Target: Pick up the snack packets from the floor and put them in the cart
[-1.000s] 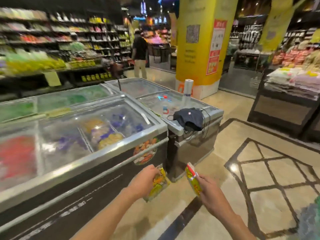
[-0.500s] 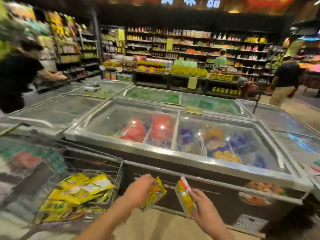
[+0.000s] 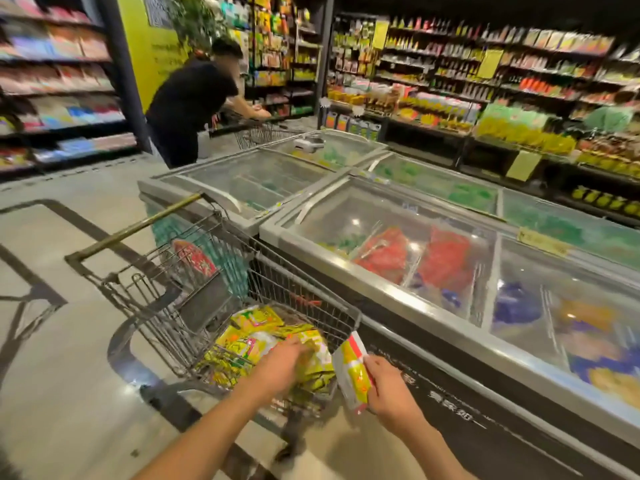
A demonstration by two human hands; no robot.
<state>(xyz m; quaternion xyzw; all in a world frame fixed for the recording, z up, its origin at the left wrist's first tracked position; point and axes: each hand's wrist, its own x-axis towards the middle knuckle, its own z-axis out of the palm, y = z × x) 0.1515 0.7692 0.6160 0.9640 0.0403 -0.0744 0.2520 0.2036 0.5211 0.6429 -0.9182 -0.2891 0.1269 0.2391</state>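
Wire-metal cart [image 3: 194, 289], glossy plastic snack packets [image 3: 256, 337], smooth glass-topped freezer [image 3: 398, 265], polished floor [image 3: 62, 393].

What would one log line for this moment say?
left hand: in cart, over packet pile, grip unclear | right hand: holds snack packet outside cart rim

Yellow snack packets [image 3: 252, 318] lie heaped, apparently loose, in the wire cart [image 3: 291, 292] on the floor [image 3: 52, 358].

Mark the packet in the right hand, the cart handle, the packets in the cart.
Held snack packet [image 3: 352, 370]: head view, yellow front face.
Cart handle [image 3: 138, 224]: head view, middle of bar.
Packets in cart [image 3: 254, 320]: head view, topmost packet.
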